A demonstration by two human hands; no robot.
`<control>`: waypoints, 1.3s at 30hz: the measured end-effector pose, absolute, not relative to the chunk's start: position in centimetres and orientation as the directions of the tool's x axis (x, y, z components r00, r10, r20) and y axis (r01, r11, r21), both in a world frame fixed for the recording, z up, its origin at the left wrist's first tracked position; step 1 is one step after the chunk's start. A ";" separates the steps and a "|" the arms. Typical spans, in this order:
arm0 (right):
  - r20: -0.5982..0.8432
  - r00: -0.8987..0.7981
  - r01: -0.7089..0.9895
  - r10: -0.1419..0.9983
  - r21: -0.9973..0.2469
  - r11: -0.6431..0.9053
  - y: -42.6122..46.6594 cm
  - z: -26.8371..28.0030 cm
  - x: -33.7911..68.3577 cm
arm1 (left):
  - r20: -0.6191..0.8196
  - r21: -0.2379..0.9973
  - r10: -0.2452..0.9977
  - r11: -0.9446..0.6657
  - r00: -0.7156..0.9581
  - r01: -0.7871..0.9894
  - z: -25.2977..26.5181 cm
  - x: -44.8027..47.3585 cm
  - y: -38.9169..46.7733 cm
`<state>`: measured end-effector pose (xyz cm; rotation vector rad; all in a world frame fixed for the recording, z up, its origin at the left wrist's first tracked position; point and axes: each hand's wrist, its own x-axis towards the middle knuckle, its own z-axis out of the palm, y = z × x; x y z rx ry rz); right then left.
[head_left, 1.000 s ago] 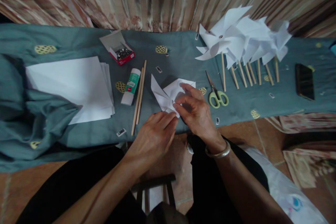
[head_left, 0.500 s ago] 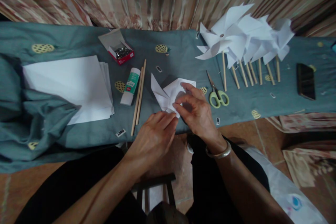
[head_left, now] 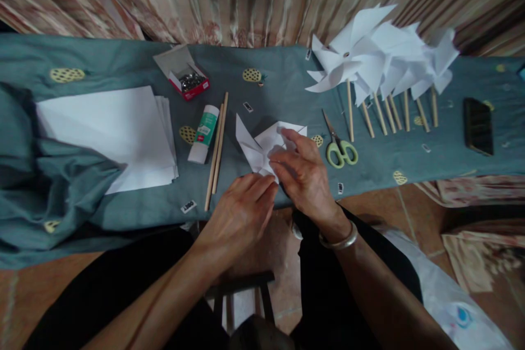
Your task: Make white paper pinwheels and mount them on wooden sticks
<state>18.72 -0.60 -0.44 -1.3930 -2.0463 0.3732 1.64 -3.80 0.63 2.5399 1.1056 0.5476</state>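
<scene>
A partly folded white paper pinwheel (head_left: 253, 147) lies near the table's front edge, one blade standing up at its left. My left hand (head_left: 246, 205) is closed on the near edge of the paper, its fingertips pressed together there. Above the paper's right side is my right hand (head_left: 305, 175), thumb and forefinger bent and touching the folded sheet; they hide part of it. To the left lie two wooden sticks (head_left: 217, 147) and a glue stick (head_left: 205, 134). Green-handled scissors (head_left: 340, 150) rest to the right of the paper.
A stack of white paper (head_left: 110, 136) lies at left, partly under bunched cloth. Behind the glue stick stands an open red box of metal pins (head_left: 192, 82). Several finished pinwheels (head_left: 381, 60) on sticks lie at back right. A dark phone (head_left: 478, 127) is at far right.
My right hand has shifted very slightly left and down over the paper. The left hand and the paper look nearly the same.
</scene>
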 end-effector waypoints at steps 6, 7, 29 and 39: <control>0.373 -0.259 0.745 0.891 -0.511 0.430 -0.7 -0.6 18.8 | 0.248 0.428 0.742 -0.661 0.623 0.616 0.5 1.6 -3.9; 0.369 -0.254 0.744 0.894 -0.516 0.424 -0.7 -0.6 18.8 | 0.255 0.425 0.740 -0.664 0.623 0.615 0.5 1.6 -3.9; 0.257 -0.346 0.788 0.903 -0.442 0.428 -1.7 -0.5 18.6 | 0.206 0.445 0.747 -0.647 0.632 0.619 0.7 1.6 -3.8; 0.230 -0.381 0.818 0.896 -0.367 0.442 -3.5 -1.5 18.5 | 0.223 0.454 0.750 -0.645 0.623 0.614 0.7 1.6 -3.5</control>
